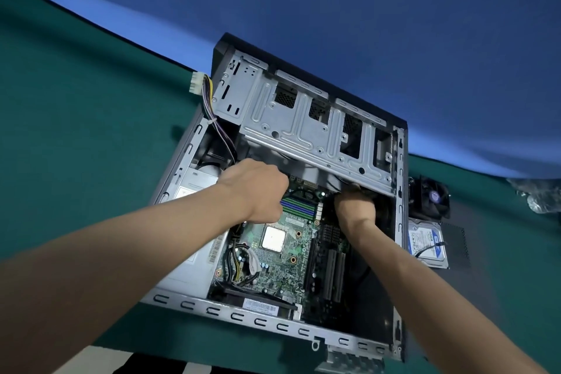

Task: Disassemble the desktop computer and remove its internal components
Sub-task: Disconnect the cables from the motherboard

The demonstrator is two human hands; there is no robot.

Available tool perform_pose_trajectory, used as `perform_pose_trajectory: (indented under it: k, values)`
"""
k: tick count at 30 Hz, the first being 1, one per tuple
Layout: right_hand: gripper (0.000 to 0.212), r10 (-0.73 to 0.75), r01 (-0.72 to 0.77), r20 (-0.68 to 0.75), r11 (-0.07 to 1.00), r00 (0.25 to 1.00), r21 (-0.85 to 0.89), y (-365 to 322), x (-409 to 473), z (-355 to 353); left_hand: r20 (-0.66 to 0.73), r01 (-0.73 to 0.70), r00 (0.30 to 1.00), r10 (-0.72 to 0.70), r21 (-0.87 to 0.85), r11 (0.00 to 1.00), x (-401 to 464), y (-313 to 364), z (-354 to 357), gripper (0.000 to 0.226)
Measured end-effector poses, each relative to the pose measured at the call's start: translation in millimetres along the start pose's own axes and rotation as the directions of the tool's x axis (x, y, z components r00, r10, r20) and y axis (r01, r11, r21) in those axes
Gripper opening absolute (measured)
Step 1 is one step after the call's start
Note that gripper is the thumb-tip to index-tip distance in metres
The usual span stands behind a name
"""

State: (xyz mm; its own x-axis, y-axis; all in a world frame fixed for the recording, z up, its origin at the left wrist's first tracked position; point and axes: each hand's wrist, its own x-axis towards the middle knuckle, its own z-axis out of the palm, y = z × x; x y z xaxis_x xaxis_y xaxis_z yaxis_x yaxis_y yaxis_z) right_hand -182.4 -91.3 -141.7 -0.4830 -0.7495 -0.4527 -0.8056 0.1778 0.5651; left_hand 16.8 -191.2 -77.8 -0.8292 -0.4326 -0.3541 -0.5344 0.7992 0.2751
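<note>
An open desktop case (pixel 243 317) lies on its side on a green table. Its green motherboard (pixel 282 267) shows a bare silver CPU (pixel 273 237) and blue memory slots (pixel 299 205). A metal drive cage (pixel 303 118) is tilted up over the far half. My left hand (pixel 255 188) reaches in beside the memory slots with its fingers curled down out of sight. My right hand (pixel 355 203) is pushed under the cage's edge, fingers hidden. What either hand holds cannot be seen. A silver power supply (pixel 194 191) sits at the case's left.
A white power connector (pixel 195 82) with coloured wires hangs over the case's far left edge. To the right on the table lie a removed cooler fan (pixel 431 197) and a hard drive (pixel 428 241) with a blue label. A blue cloth backs the table.
</note>
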Motion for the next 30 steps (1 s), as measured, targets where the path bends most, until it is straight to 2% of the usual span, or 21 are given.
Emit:
perform_pose_trajectory:
  k: [4, 7, 8, 10, 12, 13, 14, 16, 18, 19, 21, 23, 24, 25, 27, 30]
  values:
    - [0.025, -0.023, 0.024, -0.042, 1.0, 0.999, 0.008, 3.9, -8.1, -10.1, -0.011, -0.009, 1.0, 0.009, -0.013, 1.0, -0.6, 0.1, -0.8, 0.016]
    - [0.022, -0.068, 0.072, -0.052, 0.994, 0.996, 0.079, 0.9, -23.4, -15.5, -0.026, -0.01, 1.0, 0.009, -0.033, 0.999, -1.2, -0.4, -2.7, 0.015]
    - [0.019, -0.087, 0.096, -0.084, 0.989, 0.993, 0.113, -0.8, -30.3, -17.5, -0.034, -0.015, 0.999, 0.015, -0.028, 0.999, -1.2, -0.3, -3.0, 0.014]
    - [0.026, -0.086, 0.118, -0.167, 0.973, 0.982, 0.198, -5.0, -41.8, -21.5, -0.047, -0.028, 0.999, 0.027, -0.016, 0.999, -1.0, -0.6, -2.6, 0.015]
    - [0.028, -0.017, 0.101, -0.212, 0.913, 0.977, 0.395, -9.7, -53.1, -29.7, -0.068, -0.039, 0.997, 0.038, -0.019, 0.999, -0.2, -1.3, -1.5, 0.015]
    - [0.022, 0.046, 0.08, -0.204, 0.819, 0.978, 0.568, -12.3, -58.9, -37.2, -0.079, -0.054, 0.995, 0.053, -0.019, 0.998, -0.4, -1.7, -1.2, 0.013]
    - [0.015, 0.091, 0.055, -0.154, 0.668, 0.984, 0.742, -13.8, -64.1, -46.6, -0.082, -0.075, 0.994, 0.073, -0.016, 0.997, -0.9, -1.8, -0.9, 0.014]
    - [0.009, 0.107, 0.013, -0.042, 0.26, 0.993, 0.966, -14.1, -71.9, -65.3, -0.043, -0.127, 0.991, 0.125, -0.034, 0.991, -4.2, -1.5, -2.1, 0.026]
    - [0.013, 0.09, 0.0, 0.008, -0.087, 0.996, 0.996, -10.2, -79.0, -82.9, 0.048, -0.18, 0.982, 0.183, -0.063, 0.982, -7.8, -1.4, -3.7, 0.039]
    - [0.014, 0.064, -0.023, 0.039, -0.227, 0.997, 0.974, -6.9, -83.4, -92.9, 0.098, -0.191, 0.975, 0.198, -0.075, 0.979, -9.6, -1.2, -5.3, 0.039]
    - [0.014, 0.015, -0.08, 0.093, -0.393, 0.996, 0.916, 1.6, -91.1, -111.6, 0.178, -0.17, 0.966, 0.189, -0.117, 0.979, -12.7, -2.8, -10.2, 0.031]
    - [0.014, -0.01, -0.108, 0.115, -0.446, 0.993, 0.889, 11.1, -95.6, -123.5, 0.199, -0.135, 0.965, 0.171, -0.181, 0.974, -14.8, -4.7, -13.8, 0.021]
    - [0.014, -0.02, -0.123, 0.128, -0.459, 0.992, 0.88, 15.6, -98.1, -127.4, 0.178, -0.124, 0.971, 0.163, -0.21, 0.97, -16.7, -5.6, -15.6, 0.023]
    - [0.015, -0.032, -0.137, 0.138, -0.467, 0.99, 0.874, 19.5, -100.2, -130.5, 0.137, -0.11, 0.98, 0.145, -0.235, 0.966, -19.3, -5.9, -18.1, 0.034]
    - [0.015, -0.064, -0.139, 0.123, -0.442, 0.99, 0.886, 24.3, -105.1, -134.4, 0.018, -0.087, 0.995, 0.096, -0.282, 0.955, -25.4, -5.4, -24.3, 0.05]
    - [0.018, -0.096, -0.096, 0.067, -0.34, 0.993, 0.936, 20.2, -113.4, -140.2, -0.271, -0.068, 0.962, -0.018, -0.303, 0.951, -35.9, -5.9, -40.0, 0.047]
